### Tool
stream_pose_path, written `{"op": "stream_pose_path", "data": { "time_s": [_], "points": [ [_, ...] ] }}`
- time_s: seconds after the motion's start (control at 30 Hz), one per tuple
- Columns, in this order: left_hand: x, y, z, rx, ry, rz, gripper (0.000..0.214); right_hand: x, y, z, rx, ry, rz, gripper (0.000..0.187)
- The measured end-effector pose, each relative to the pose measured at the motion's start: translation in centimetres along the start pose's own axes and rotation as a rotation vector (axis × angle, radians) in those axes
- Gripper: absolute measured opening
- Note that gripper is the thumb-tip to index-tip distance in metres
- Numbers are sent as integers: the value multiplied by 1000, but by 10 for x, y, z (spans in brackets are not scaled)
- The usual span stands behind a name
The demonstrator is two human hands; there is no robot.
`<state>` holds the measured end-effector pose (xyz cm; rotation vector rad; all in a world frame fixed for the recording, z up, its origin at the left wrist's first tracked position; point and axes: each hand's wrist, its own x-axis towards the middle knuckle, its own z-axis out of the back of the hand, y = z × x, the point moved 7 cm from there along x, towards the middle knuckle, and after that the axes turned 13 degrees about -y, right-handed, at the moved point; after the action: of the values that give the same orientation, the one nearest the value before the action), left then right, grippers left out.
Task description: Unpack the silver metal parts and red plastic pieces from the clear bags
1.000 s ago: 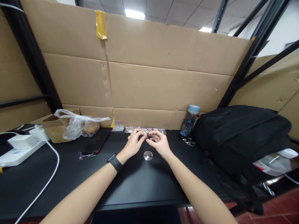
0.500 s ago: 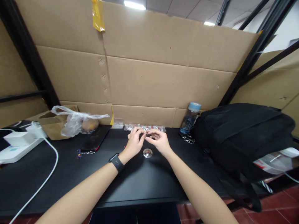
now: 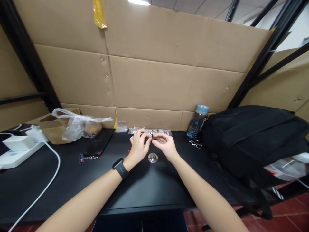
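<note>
My left hand (image 3: 139,144) and my right hand (image 3: 167,147) meet above the black table, fingertips pinched together. Between them is a small, thin, shiny piece (image 3: 152,136) with a hint of red, too small to name. Just below the hands, a round silver disc (image 3: 153,158) with a red centre lies flat on the table. Behind my fingers runs a row of clear packets (image 3: 160,131) with silver and red pieces inside, partly hidden by the hands. A red bit (image 3: 129,151) shows beside my left wrist, which wears a dark watch (image 3: 120,167).
To the left are a dark pouch (image 3: 98,143), a clear plastic bag (image 3: 76,126), a cardboard box (image 3: 54,130) and a white power strip (image 3: 14,158) with a cable. A blue-lidded bottle (image 3: 196,122) and a black backpack (image 3: 251,138) stand right. Cardboard (image 3: 149,83) walls the back.
The thin piece between my fingertips now stands more upright and shows more clearly. Both hands stay almost in place, and the view has tilted slightly.
</note>
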<state>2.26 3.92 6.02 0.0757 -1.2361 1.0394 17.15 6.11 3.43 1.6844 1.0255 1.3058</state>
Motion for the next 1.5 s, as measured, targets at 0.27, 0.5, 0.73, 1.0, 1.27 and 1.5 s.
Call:
{"op": "stream_pose_path", "data": {
  "time_s": [0.27,0.5,0.73,1.0,1.27,1.5],
  "points": [
    [2,-3,2,10,40,-44,12,1,-10,2,71,36,-98,35],
    [3,-4,6,34,19,-76,11,0,-13,0,120,65,-178,34],
    [3,-3,8,27,-24,-87,10,3,-14,2,43,83,-157,32],
    [6,6,3,-80,60,-30,23,7,1,3,-360,163,197,24],
    [-6,30,-27,22,357,-144,27,11,-1,9,-606,164,372,18],
    [18,83,0,59,538,-129,17,16,-25,12,-827,199,441,11]
  ]
}}
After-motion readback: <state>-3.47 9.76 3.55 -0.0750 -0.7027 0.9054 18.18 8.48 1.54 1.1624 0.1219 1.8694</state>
